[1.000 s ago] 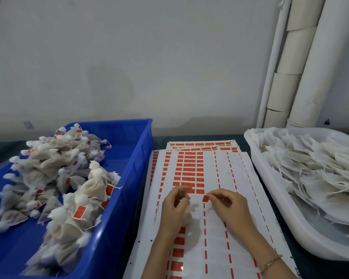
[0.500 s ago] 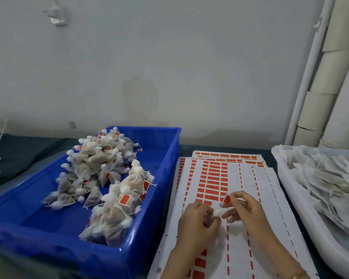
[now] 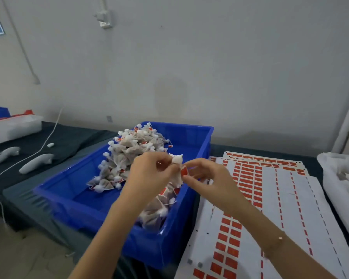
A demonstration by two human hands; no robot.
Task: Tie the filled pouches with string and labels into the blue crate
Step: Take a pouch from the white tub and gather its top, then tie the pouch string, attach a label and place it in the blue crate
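Head view, both hands meeting above the crate. The left hand (image 3: 149,174) is curling its fingers and pinching the gathered neck of a small white mesh filled pouch (image 3: 177,159). The right hand (image 3: 207,178) is pinching a small red rectangular paper label (image 3: 184,172) between thumb and forefinger, and the label is touching the pouch's side. Whether string is running between them cannot be told. A thin bracelet (image 3: 279,238) is circling the right wrist. The pouch is hanging over the right half of a blue rectangular plastic crate (image 3: 101,215), which is holding a heap of tied, red-labelled pouches (image 3: 133,158). Just right of the crate, white backing sheets with rows of red labels (image 3: 280,198) are lying overlapped on the dark table covering (image 3: 69,137). A white plastic tub (image 3: 338,184) is sitting at the far right. Well to the left, two pale grey handheld tools (image 3: 36,163) are lying beside a white cable (image 3: 48,137).
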